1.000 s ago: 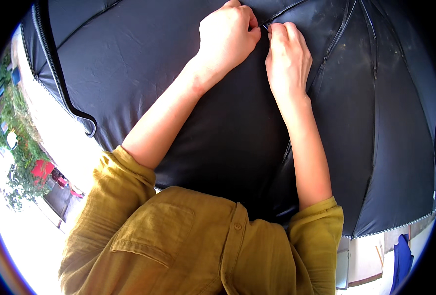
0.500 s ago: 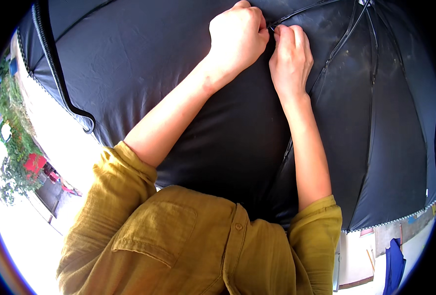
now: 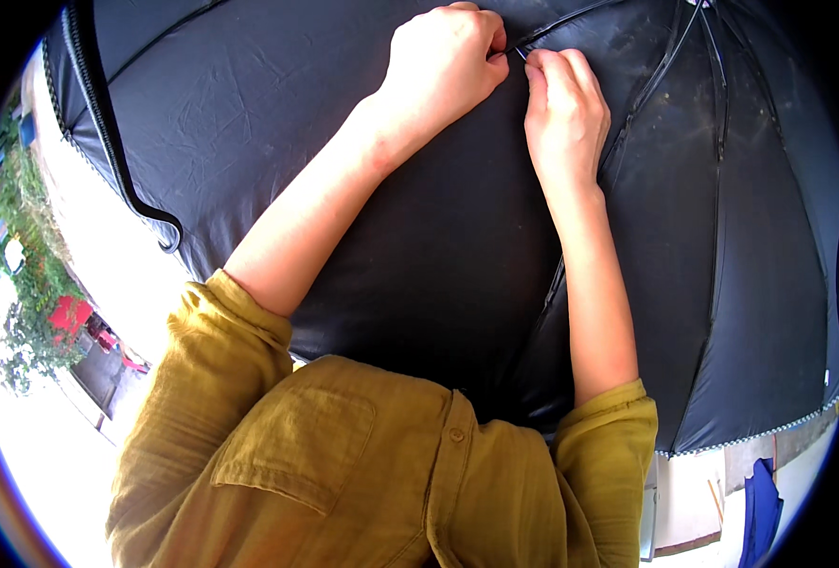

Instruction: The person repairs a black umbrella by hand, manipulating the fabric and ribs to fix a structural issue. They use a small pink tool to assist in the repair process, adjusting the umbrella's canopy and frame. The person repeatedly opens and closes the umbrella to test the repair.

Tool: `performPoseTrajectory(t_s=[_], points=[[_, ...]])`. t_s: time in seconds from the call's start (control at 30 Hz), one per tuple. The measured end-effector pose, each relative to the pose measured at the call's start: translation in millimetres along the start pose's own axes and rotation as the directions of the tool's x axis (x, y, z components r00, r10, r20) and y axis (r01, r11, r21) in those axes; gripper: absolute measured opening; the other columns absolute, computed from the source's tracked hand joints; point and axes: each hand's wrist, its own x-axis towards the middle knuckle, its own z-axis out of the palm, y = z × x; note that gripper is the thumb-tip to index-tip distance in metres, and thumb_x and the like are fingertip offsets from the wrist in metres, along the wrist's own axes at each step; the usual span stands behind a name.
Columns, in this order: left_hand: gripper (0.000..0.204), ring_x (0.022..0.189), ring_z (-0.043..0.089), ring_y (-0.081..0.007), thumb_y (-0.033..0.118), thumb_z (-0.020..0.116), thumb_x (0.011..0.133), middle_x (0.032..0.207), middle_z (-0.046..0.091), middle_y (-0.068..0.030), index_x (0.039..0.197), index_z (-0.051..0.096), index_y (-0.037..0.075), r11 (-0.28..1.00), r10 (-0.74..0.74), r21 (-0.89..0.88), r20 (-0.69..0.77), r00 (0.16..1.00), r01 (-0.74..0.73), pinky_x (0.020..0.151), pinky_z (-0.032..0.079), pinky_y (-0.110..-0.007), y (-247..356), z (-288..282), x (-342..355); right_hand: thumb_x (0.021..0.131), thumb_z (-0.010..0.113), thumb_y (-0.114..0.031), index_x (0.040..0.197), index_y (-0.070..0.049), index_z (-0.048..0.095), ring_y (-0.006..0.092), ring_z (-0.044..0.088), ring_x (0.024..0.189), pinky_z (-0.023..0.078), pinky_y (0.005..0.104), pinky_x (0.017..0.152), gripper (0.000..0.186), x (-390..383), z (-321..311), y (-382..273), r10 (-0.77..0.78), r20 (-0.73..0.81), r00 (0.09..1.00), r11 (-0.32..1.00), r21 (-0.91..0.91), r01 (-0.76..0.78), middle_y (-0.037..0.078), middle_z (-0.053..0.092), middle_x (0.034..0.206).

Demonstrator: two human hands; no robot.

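Note:
The inside of an open black umbrella [image 3: 419, 256] fills most of the view, its thin ribs running up to a hub at the upper right. My left hand [image 3: 446, 59] is closed in a pinch at an umbrella rib [image 3: 571, 16] near the top. Just right of it, my right hand [image 3: 568, 118] is closed too, thumb and fingertips pressed together beside the same rib. A short thin strand shows in the small gap between the two hands. What lies inside the right fingertips is hidden.
A curved black strap-like piece with a stitched edge [image 3: 116, 170] hangs at the left side of the canopy. Beyond the rim are green plants and a red object [image 3: 69, 312] at left, and a dark blue cloth [image 3: 762, 511] at lower right.
My left hand has shifted slightly left, and my right hand slightly right, so the gap between them is a little wider. Both stay pinched at the rib.

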Motion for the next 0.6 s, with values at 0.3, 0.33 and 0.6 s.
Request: performPoseTrajectory(t_s=[0.3,0.33,0.6], points=[[0.006,0.073,0.063,-0.0349,0.005,0.060,0.077,0.080,0.061,-0.0136,0.080,0.065,0.004,0.994,0.083,-0.051,-0.174,0.981,-0.093,0.068,0.052,-0.042,-1.2,2.3,-5.1,0.080,0.068,0.000,0.090,-0.002,0.063,0.0285,0.062,0.075,0.051,0.0374,0.065,0.011,5.2,-3.2,-1.8,0.035,0.018,0.999,0.999,0.023,-0.035,0.009,0.057,0.081],[0.006,0.073,0.062,-0.0347,0.006,0.060,0.077,0.079,0.061,-0.0134,0.080,0.066,0.004,0.995,0.080,-0.046,-0.187,0.979,-0.090,0.068,0.052,-0.042,-0.5,2.6,-5.5,0.080,0.068,0.000,0.090,-0.002,0.064,0.0285,0.062,0.075,0.051,0.0375,0.065,0.011,5.1,-3.2,-1.7,0.031,0.017,0.999,0.999,0.020,-0.031,0.009,0.057,0.081],[0.005,0.072,0.063,-0.0324,0.008,0.064,0.075,0.078,0.062,-0.0124,0.075,0.065,0.004,0.994,0.078,0.082,-0.136,0.988,-0.067,0.067,0.053,-0.040,6.8,3.8,-7.2,0.077,0.067,0.003,0.091,-0.002,0.065,0.0284,0.063,0.075,0.053,0.0385,0.064,0.015,4.8,-4.2,-3.0,0.030,0.024,0.999,1.000,-0.001,-0.030,0.009,0.057,0.081]])
